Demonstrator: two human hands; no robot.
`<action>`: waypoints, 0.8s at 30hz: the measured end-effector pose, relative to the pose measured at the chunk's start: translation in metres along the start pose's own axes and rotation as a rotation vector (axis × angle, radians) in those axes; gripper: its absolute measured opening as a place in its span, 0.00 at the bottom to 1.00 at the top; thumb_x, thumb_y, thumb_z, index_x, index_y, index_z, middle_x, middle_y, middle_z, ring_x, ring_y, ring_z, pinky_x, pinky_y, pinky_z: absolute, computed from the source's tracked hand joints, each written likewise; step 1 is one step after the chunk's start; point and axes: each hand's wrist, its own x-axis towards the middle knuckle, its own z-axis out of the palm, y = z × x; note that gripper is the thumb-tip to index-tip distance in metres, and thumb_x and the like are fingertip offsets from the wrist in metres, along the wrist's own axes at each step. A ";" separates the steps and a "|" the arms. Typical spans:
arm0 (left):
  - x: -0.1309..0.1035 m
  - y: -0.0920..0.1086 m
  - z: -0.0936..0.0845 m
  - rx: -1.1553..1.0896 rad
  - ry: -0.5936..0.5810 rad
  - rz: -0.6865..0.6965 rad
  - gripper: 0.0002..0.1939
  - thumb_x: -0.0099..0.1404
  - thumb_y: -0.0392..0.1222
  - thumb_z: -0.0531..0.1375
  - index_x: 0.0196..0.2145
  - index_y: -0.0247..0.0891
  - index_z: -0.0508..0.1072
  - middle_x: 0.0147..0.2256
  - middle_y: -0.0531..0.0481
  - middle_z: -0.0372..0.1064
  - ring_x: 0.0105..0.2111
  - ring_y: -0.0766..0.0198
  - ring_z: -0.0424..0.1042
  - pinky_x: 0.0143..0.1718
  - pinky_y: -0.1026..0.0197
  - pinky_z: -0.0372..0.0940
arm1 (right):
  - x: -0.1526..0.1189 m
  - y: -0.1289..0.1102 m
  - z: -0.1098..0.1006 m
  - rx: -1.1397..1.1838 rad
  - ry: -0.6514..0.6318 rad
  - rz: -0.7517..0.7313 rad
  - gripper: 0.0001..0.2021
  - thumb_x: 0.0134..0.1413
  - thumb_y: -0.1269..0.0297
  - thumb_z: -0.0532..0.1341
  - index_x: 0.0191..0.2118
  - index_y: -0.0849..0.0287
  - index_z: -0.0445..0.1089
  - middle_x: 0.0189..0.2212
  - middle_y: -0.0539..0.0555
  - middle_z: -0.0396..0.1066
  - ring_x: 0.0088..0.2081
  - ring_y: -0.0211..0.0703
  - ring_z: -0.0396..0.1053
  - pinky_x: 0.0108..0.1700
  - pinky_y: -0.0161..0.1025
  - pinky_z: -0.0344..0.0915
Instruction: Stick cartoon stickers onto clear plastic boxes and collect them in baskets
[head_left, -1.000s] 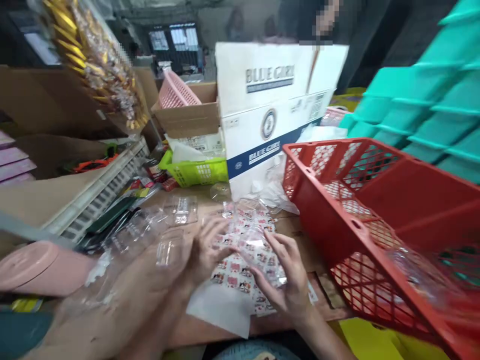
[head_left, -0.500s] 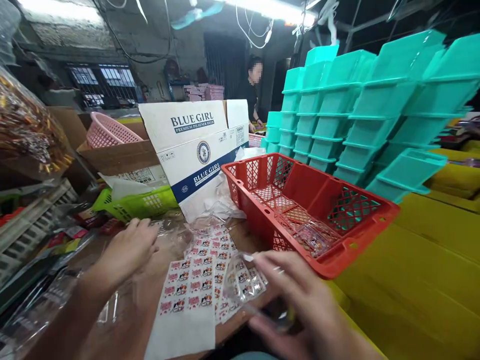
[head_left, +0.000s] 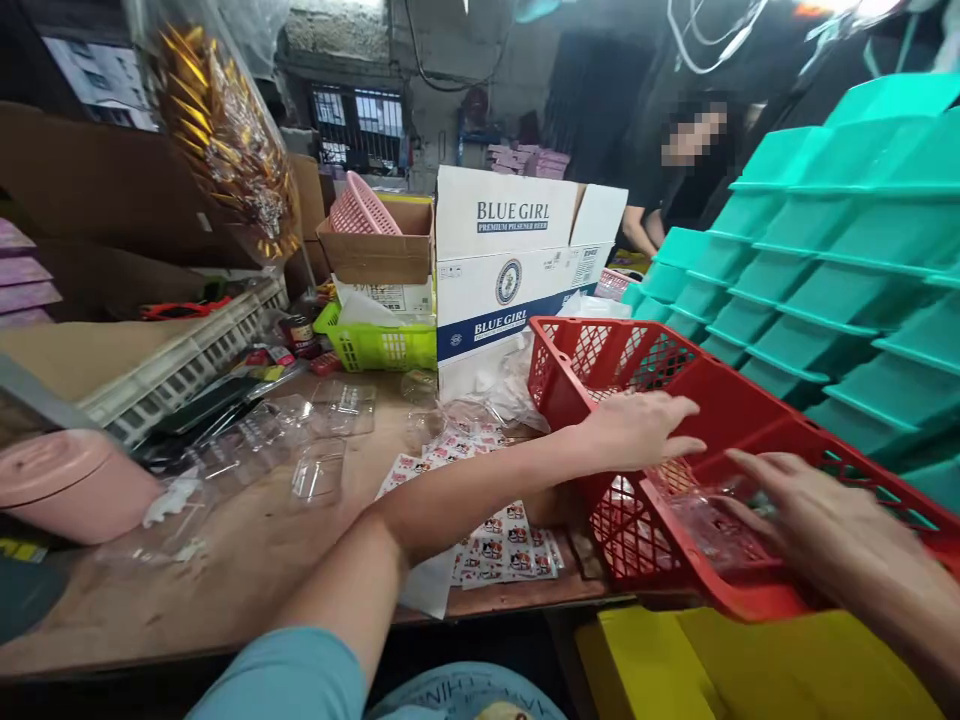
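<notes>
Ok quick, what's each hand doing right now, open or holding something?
Left hand: open, fingers flat, resting on the rim of the red basket, holding nothing.
Right hand: open, inside the red basket beside a clear plastic packet, not gripping it.

The person wears a short light-blue sleeve (head_left: 289, 680) that shows at the bottom edge on the left arm and ends above the elbow, leaving the forearm bare. Both hands are bare: the left hand (head_left: 637, 430) and the right hand (head_left: 806, 510) carry no gloves, rings, watch or bands. The right forearm is likewise uncovered as far as it shows.
</notes>
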 end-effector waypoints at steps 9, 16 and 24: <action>-0.211 -0.143 -0.030 0.122 0.093 -0.758 0.14 0.62 0.51 0.63 0.32 0.36 0.73 0.35 0.42 0.73 0.43 0.51 0.71 0.49 0.50 0.64 | 0.040 -0.244 0.097 0.786 -0.034 -0.355 0.18 0.61 0.76 0.51 0.52 0.58 0.69 0.48 0.63 0.71 0.50 0.53 0.70 0.50 0.54 0.70; -0.261 -0.175 0.005 -0.004 0.173 -0.770 0.08 0.63 0.39 0.58 0.38 0.39 0.76 0.42 0.44 0.77 0.46 0.54 0.73 0.52 0.52 0.63 | 0.098 -0.288 0.209 0.678 0.100 -0.274 0.16 0.58 0.75 0.54 0.44 0.49 0.73 0.32 0.58 0.73 0.44 0.62 0.70 0.49 0.70 0.66; -0.251 -0.181 0.015 -0.207 0.452 -0.792 0.13 0.57 0.49 0.61 0.34 0.37 0.76 0.33 0.44 0.79 0.36 0.52 0.79 0.40 0.53 0.72 | 0.101 -0.297 0.179 0.541 0.198 -0.167 0.12 0.57 0.69 0.56 0.47 0.52 0.68 0.38 0.58 0.75 0.43 0.57 0.71 0.46 0.62 0.70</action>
